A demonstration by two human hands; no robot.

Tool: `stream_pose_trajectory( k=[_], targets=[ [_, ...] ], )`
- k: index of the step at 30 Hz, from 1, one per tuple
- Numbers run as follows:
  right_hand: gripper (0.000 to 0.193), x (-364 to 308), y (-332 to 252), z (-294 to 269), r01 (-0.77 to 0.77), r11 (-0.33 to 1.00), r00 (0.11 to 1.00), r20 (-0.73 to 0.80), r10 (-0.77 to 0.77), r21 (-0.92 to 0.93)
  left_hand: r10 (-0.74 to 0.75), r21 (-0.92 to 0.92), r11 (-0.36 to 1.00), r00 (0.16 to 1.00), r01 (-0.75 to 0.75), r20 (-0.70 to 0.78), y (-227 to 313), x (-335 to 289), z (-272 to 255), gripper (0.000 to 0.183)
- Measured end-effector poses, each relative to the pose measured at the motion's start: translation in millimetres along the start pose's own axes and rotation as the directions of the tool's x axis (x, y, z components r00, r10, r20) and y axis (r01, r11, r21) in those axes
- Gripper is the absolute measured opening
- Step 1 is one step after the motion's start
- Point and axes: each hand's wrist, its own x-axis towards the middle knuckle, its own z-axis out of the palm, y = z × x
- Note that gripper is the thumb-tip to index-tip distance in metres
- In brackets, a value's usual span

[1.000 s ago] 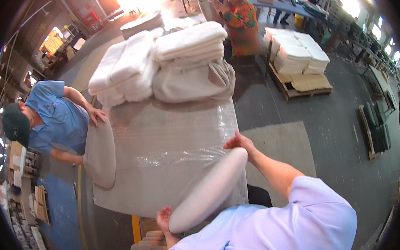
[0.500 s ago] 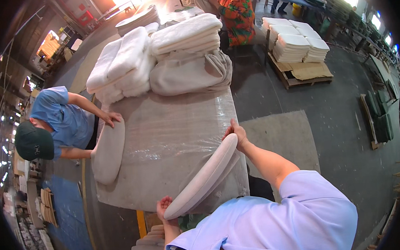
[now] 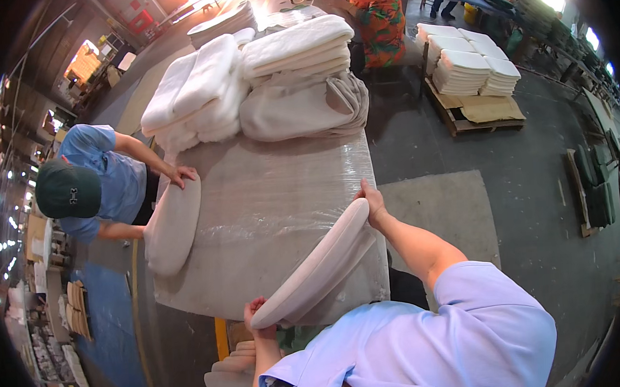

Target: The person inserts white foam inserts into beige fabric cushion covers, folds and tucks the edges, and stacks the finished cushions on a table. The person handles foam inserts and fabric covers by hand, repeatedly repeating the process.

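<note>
A long, pale grey fabric-covered cushion stands tilted on its edge over the near right part of the table, its wide face turned partly toward me. My left hand is closed around its near left end, with the fingers curled at the rim. At the far right end, my right hand grips the cushion's edge, the thumb pointing up. Part of each hand's grip is hidden by the cushion. Plastic film covers the table beneath.
Across the table's left side, a co-worker in a dark cap holds a similar cushion. White padding stacks and folded grey fabric fill the far end. More grey pieces lie below the near edge. A loaded pallet stands far right.
The cushion in my hands has tipped a little, and the loose cloth along its lower side now looks smoother. Both hands keep their hold. The co-worker's head has lowered slightly.
</note>
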Motion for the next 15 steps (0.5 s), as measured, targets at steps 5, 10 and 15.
stream_pose_trajectory(
  k=[5, 10, 15],
  targets=[
    [0.068, 2, -2, 3, -0.001, 1.0, 1.0, -0.019, 0.001, -0.008, 0.0, 0.028, 1.0, 1.0, 0.001, -0.016, 3, -2, 10, 0.049],
    [0.068, 6, 3, -6, -0.001, 0.999, 1.0, -0.011, 0.0, -0.041, 0.037, 0.181, 0.983, 0.988, -0.009, -0.149, 6, 1, 13, 0.04],
    [0.068, 2, 0, 2, -0.011, 0.997, 1.0, 0.014, 0.013, -0.079, 0.354, 0.873, 0.451, 0.935, -0.187, 0.017, 53, 8, 22, 0.03]
  ],
)
